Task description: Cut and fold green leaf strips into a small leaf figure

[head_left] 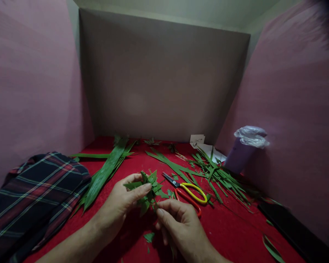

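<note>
A: How's the leaf pc look?
B: Green, spiky w/ pointed tips, above red bench; L grip pinching it, R grip closed at its thin lower end
A: Nearby?
B: Scissors, just beyond R grip

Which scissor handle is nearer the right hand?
The red handle: the right hand partly covers it, while the yellow handle shows its whole loop, farther off.
</note>
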`<state>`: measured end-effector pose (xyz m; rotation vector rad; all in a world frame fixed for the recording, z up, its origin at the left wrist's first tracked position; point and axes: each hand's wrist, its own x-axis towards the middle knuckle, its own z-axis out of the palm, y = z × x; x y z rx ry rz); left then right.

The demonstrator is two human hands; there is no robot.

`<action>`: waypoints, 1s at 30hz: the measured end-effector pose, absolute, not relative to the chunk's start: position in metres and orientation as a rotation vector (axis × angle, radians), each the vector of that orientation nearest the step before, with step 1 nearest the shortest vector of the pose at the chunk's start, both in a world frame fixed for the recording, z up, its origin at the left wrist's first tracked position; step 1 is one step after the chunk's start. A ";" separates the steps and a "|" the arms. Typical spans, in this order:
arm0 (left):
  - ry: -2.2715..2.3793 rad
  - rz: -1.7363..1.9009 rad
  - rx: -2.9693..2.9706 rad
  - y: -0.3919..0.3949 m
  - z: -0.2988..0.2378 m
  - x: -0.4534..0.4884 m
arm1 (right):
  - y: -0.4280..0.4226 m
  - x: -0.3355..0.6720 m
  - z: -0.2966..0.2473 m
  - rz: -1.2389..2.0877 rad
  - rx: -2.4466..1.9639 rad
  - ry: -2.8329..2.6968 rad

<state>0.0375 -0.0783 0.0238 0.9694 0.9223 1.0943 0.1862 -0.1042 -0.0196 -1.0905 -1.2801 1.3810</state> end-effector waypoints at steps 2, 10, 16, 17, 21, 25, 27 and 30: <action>0.981 1.137 0.983 -0.075 0.021 0.038 | -0.105 0.187 -0.022 1.358 -1.093 -1.302; 1.005 1.151 1.002 -0.075 0.020 0.036 | -0.104 0.187 -0.023 1.337 -1.101 -1.312; 0.973 1.149 0.999 -0.074 0.018 0.036 | -0.104 0.187 -0.020 1.343 -1.097 -1.281; 0.979 1.152 1.004 -0.073 0.017 0.035 | -0.104 0.187 -0.021 1.334 -1.103 -1.278; 1.015 1.215 1.031 -0.073 0.018 0.035 | -0.102 0.188 -0.023 1.286 -1.121 -1.268; 1.027 1.269 1.032 -0.074 0.023 0.035 | -0.100 0.189 -0.029 1.259 -1.116 -1.303; 1.046 1.271 1.033 -0.073 0.023 0.035 | -0.100 0.189 -0.031 1.226 -1.125 -1.335; 1.050 1.256 1.018 -0.072 0.022 0.036 | -0.101 0.189 -0.033 1.169 -1.152 -1.384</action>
